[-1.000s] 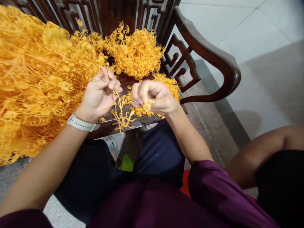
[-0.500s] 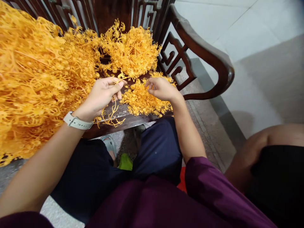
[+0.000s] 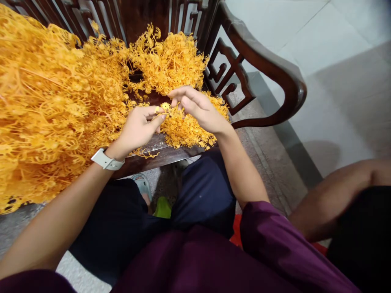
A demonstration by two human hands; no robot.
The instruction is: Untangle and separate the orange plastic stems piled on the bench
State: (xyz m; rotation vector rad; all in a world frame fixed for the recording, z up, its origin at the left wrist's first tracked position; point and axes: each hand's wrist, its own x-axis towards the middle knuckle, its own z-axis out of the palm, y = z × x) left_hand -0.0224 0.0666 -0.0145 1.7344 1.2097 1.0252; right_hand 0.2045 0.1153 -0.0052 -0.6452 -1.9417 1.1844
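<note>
My left hand (image 3: 139, 127), with a white watch (image 3: 106, 161) on the wrist, pinches a small orange plastic sprig (image 3: 165, 108) between thumb and fingers. My right hand (image 3: 198, 109) meets it from the right, fingers curled onto the same sprig. Both hands hover over a small heap of loose orange pieces (image 3: 187, 131) on the dark wooden seat (image 3: 159, 156). A huge mass of tangled orange plastic sprigs (image 3: 51, 106) fills the left. Another mound (image 3: 168, 61) lies behind my hands.
The carved wooden armrest (image 3: 262, 61) curves round on the right of the seat. A loose sprig (image 3: 145, 153) lies at the seat's front edge. Another person's bare arm (image 3: 332, 199) reaches in at the lower right. Pale floor tiles (image 3: 336, 49) spread beyond the chair.
The long sprig my left hand held has dropped to the seat edge. Both hands moved away from me over the small heap, then came together on a small piece.
</note>
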